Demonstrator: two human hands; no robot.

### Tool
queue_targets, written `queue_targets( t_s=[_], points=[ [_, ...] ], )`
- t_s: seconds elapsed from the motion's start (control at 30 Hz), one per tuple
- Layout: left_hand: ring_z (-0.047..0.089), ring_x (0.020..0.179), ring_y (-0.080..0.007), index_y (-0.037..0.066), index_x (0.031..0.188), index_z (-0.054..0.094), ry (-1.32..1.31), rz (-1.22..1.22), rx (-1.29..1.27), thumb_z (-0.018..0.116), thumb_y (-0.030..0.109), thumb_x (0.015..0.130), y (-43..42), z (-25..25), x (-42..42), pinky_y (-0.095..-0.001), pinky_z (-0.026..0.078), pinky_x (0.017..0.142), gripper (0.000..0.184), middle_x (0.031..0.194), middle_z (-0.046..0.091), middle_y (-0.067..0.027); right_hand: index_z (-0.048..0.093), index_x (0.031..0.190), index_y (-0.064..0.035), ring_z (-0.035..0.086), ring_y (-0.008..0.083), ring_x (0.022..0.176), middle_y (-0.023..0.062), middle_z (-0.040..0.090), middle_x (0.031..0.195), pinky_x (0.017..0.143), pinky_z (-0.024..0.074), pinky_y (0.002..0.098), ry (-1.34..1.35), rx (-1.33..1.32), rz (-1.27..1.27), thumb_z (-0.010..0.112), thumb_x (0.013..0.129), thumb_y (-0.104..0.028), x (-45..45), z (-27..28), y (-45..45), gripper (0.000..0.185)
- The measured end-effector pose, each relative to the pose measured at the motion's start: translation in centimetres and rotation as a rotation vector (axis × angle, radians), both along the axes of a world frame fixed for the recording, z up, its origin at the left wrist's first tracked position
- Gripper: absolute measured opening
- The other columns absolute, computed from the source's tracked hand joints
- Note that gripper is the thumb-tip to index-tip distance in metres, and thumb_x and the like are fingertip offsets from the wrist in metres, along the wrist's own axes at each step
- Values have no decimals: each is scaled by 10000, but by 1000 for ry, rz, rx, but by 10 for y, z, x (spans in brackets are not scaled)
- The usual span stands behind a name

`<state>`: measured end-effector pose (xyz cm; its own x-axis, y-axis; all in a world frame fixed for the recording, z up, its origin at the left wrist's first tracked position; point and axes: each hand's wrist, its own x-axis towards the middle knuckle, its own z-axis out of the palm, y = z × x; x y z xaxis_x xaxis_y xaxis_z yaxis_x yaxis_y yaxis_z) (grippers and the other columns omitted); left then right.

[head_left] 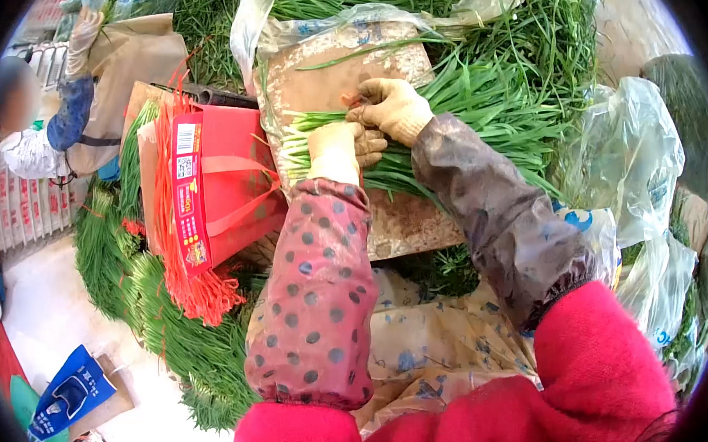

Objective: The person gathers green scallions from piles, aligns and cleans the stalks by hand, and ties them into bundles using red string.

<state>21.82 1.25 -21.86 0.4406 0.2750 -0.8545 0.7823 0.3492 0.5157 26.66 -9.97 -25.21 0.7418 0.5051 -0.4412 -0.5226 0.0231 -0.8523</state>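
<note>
A bunch of green chives [485,101] lies across a worn board [311,72], its pale stem ends to the left and its leaves fanning right. My left hand [347,149], in a cream work glove, is closed around the bunch near the stems. Just above it, my right hand [395,110], gloved alike, has its fingertips pinched together over the bunch. A small bit of orange-red strip [351,100] shows at those fingertips; the rest of it is hidden. Left of the board hangs a thick bundle of red strips [180,291] beside a red bag [234,147].
Loose chives [544,10] are heaped behind the board, with clear plastic sheeting [623,140] at the right. Tied bunches [164,316] are stacked at lower left. Another person [31,128] works at upper left, one gloved hand raised. A blue packet [70,389] lies on the floor.
</note>
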Motion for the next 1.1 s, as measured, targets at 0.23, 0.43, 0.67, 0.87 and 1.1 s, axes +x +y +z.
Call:
queue_targets(
  t_s=[0.23, 0.43, 0.67, 0.87, 1.1],
  points=[
    [664, 927, -230, -9, 1269, 511, -808, -358, 769, 622, -10, 825, 12, 9, -42, -298, 531, 780, 457, 1051, 667, -147, 683, 963, -11, 608, 125, 756, 54, 678, 831, 720, 499, 268, -148, -162, 12, 664, 771, -19, 8, -7, 5, 193],
    [459, 1269, -290, 31, 1477, 197, -906, -563, 667, 657, -84, 733, 36, -21, -41, -345, 342, 1063, 883, 1386, 465, -171, 676, 959, -38, 650, 160, 797, 73, 693, 846, 746, 508, 282, -332, -217, -96, 588, 829, -49, -7, 38, 24, 157],
    [511, 1122, -174, 25, 1270, 473, -551, -583, 222, 741, 36, 762, 61, -10, -43, -298, 382, 1002, 574, 1203, 561, -64, 662, 780, -101, 622, 261, 728, 40, 665, 727, 695, 482, 350, -1082, -327, -17, 566, 703, 33, -26, 52, 27, 182],
    [450, 1274, -246, 73, 1052, 700, -808, -744, 662, 674, 234, 842, 49, -36, -45, -397, 293, 1078, 266, 1203, 637, -96, 697, 921, -76, 634, 146, 698, 85, 690, 778, 663, 502, 284, -51, -33, -231, 590, 750, -8, -8, 8, 22, 213],
    [444, 1276, -286, 101, 1077, 686, -485, -885, 988, 667, 222, 800, 17, -8, -40, -447, 239, 1101, 303, 1151, 654, -113, 696, 937, -76, 666, 246, 763, 74, 689, 780, 718, 524, 346, -768, -395, 173, 631, 740, -90, -3, 46, 20, 207]
  ],
)
